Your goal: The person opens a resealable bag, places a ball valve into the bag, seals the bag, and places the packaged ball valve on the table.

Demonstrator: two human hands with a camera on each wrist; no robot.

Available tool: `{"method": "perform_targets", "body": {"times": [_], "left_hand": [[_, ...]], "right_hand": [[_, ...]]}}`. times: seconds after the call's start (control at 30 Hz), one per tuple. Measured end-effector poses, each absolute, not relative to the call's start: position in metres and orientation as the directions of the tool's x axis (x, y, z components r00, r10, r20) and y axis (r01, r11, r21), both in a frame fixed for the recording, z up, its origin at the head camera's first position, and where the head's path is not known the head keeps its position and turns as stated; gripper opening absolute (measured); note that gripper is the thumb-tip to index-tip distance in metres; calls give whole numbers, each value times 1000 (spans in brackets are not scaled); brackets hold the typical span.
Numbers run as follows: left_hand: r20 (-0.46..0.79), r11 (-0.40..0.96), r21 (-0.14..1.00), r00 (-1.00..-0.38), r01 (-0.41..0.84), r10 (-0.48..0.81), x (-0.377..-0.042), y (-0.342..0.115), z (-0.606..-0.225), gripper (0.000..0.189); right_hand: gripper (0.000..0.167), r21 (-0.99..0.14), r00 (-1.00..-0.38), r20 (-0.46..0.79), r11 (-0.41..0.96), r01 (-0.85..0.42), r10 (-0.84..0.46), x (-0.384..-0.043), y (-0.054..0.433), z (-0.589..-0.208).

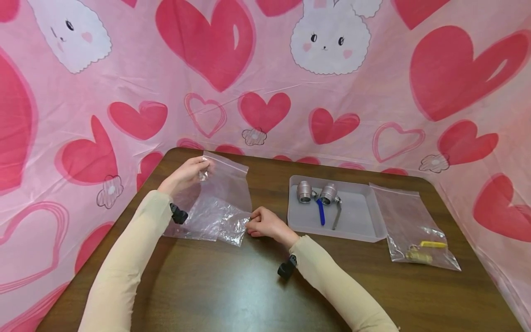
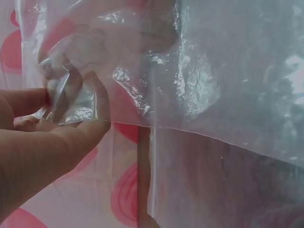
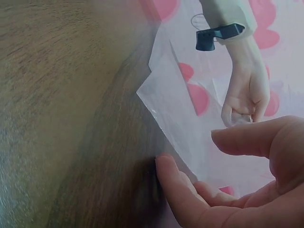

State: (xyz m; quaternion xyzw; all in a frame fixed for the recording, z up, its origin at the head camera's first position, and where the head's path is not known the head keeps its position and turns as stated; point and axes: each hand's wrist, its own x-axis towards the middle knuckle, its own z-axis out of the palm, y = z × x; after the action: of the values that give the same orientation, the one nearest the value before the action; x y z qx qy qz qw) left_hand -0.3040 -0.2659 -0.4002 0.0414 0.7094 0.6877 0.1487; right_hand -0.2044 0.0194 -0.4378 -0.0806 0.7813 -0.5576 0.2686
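At the left of the table, my left hand (image 1: pixel 187 173) pinches the upper edge of a clear zip bag (image 1: pixel 230 184). Close up in the left wrist view, the plastic (image 2: pixel 128 80) bunches between thumb and fingers, and some fingers show through it. Another layer of clear plastic (image 2: pixel 199 190) lies below that edge. My right hand (image 1: pixel 267 225) is at the lower right edge of the plastic. From the right wrist, its thumb (image 3: pixel 242 137) and forefinger stand apart, with the sheet's edge (image 3: pixel 164 126) running down to the fingers; whether they touch it is unclear.
Right of my right hand sits a translucent tray (image 1: pixel 356 228) holding two metal ball valves (image 1: pixel 304 191), one with a blue handle (image 1: pixel 321 212). Farther right lies a zip bag (image 1: pixel 408 207) containing a brass valve with a yellow handle (image 1: pixel 433 244). A patterned pink cloth (image 1: pixel 282 74) hangs behind the table.
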Motion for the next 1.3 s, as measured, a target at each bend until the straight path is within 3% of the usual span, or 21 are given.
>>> {"method": "perform_targets", "body": {"times": [0.23,0.4,0.63,0.83,1.3], "left_hand": [[-170,80,985,-951,-154,258,-301,-264,-394,26],[-178,30,984,-941,-177,287,-296,-258,-388,29],[-156,42,988,-925,-150,347,-290,-247,-383,28],[-127,-23,989,-905,-149,406,-285,-234,-383,26],[-10,-128,987,-840,-94,543,-270,-196,-383,25]], "right_hand": [[27,-922,-872,-280,365,129,-401,-202,23,-435],[22,-938,-881,-235,333,95,-411,-200,25,-433],[16,-965,-869,-174,255,58,-463,-191,36,-425],[15,-971,-836,-169,235,50,-523,-180,57,-421],[15,-967,-845,-164,254,35,-509,-158,109,-417]]}}
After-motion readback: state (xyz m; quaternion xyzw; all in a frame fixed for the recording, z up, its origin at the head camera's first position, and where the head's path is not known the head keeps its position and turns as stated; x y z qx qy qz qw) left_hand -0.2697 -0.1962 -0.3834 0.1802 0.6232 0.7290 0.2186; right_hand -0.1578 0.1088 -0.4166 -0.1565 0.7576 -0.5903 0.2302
